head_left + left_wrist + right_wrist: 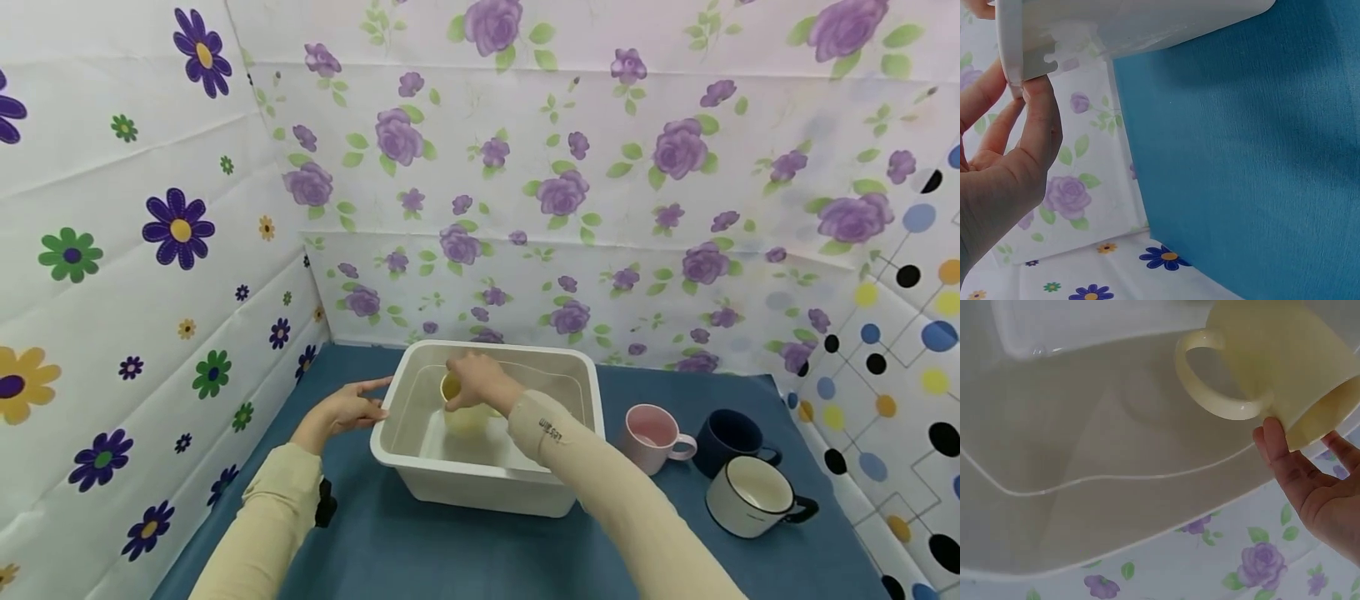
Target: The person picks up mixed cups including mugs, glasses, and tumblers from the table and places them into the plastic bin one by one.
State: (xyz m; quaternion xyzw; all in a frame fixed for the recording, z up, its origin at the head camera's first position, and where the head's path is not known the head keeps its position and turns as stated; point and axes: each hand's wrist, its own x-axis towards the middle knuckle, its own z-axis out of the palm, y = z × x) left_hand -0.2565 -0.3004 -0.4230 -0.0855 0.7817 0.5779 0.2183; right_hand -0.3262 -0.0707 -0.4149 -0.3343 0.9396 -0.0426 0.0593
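Note:
A pale yellow mug (465, 422) stands inside a white plastic basin (487, 490), near its middle. My right hand (483, 383) pinches the mug's rim between thumb and fingers from above. In the right wrist view, the handle of the mug (1272, 356) points away from the fingertips (1275, 434). At the basin's left side, my left hand (348, 410) grips the rim. The left wrist view has fingers (1038, 112) on both faces of that rim (1010, 44). A thin line runs round the basin's inner wall; whether it marks water, I cannot tell.
Right of the basin stand a pink mug (651, 437), a dark blue mug (723, 446) and a white mug (746, 500) with a black handle. A blue cloth (450, 550) covers the table. Patterned sheets (562, 275) enclose the back and both sides.

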